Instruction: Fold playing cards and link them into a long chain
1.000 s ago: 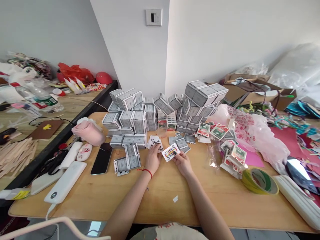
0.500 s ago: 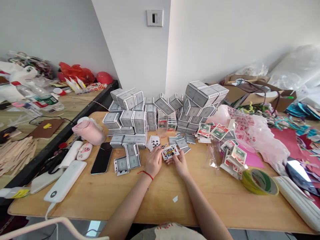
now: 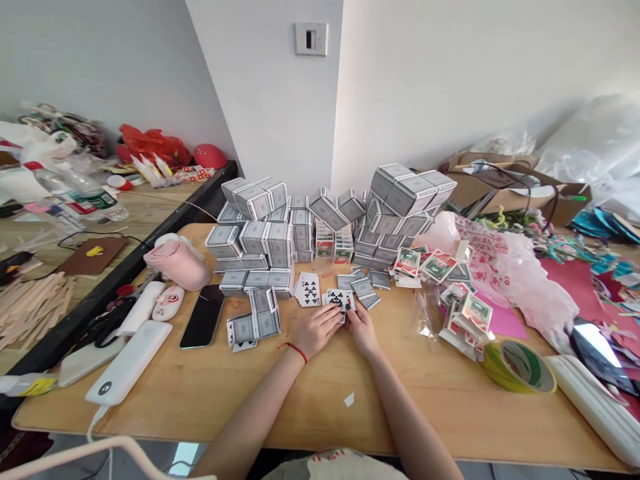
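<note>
Close to the middle of the table's [image 3: 430, 410] near edge lies a white paper scrap [image 3: 349, 399]; towards the near left corner is a white power bank [image 3: 130, 363], and near the right edge a roll of yellow tape [image 3: 520, 367]. Farther in, at mid-table, the left hand [image 3: 316, 331] lies with its fingers together across the lower left part of a few face-up playing cards [image 3: 335, 297], black clubs showing on top. The right hand [image 3: 363, 331] has its thumb at their right side; its other fingers are largely hidden, so I cannot tell whether either hand clamps the cards. On the left side a black phone [image 3: 203, 319] lies near a grey-backed card bundle [image 3: 265, 317]. Just beyond the hands, a face-up card pile [image 3: 309, 290] sits to the left and loose face-down cards [image 3: 367, 292] to the right. Towards the far edge rise grey-backed card stacks [image 3: 267, 243], with red-and-green card boxes [image 3: 325, 248] between them and taller stacks [image 3: 415, 187] farther right.
</note>
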The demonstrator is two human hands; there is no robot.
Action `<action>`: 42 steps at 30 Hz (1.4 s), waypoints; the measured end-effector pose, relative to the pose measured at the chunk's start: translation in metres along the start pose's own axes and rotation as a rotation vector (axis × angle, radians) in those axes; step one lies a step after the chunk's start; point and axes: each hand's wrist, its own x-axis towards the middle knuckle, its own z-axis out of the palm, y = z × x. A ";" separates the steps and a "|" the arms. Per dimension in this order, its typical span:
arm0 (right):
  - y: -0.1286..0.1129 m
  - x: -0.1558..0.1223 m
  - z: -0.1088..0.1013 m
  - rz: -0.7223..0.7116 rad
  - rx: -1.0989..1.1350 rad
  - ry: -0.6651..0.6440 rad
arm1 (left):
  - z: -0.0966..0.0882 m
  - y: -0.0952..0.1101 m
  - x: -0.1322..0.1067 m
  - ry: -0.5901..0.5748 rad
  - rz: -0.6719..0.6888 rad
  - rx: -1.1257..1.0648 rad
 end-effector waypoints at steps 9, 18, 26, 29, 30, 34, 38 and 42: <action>-0.002 -0.001 -0.001 -0.019 -0.053 -0.020 | -0.009 0.003 0.004 0.101 -0.092 -0.064; 0.000 0.000 -0.001 -0.054 -0.097 -0.064 | -0.001 -0.016 0.003 0.144 -0.599 -0.370; 0.001 -0.002 -0.001 -0.118 -0.209 0.049 | -0.011 -0.017 0.005 0.036 -0.713 -0.648; 0.001 -0.002 -0.001 -0.080 -0.234 0.040 | -0.014 -0.019 0.006 0.016 -0.727 -0.688; 0.001 -0.002 -0.001 -0.077 -0.241 0.030 | -0.014 -0.019 0.006 0.014 -0.730 -0.691; -0.001 -0.004 0.001 -0.092 -0.263 0.005 | -0.017 -0.020 0.007 0.009 -0.743 -0.677; -0.003 -0.004 0.003 -0.063 -0.258 -0.004 | -0.017 -0.021 0.008 0.003 -0.754 -0.684; -0.004 -0.002 0.002 -0.004 -0.271 -0.046 | -0.017 -0.020 0.008 0.021 -0.772 -0.661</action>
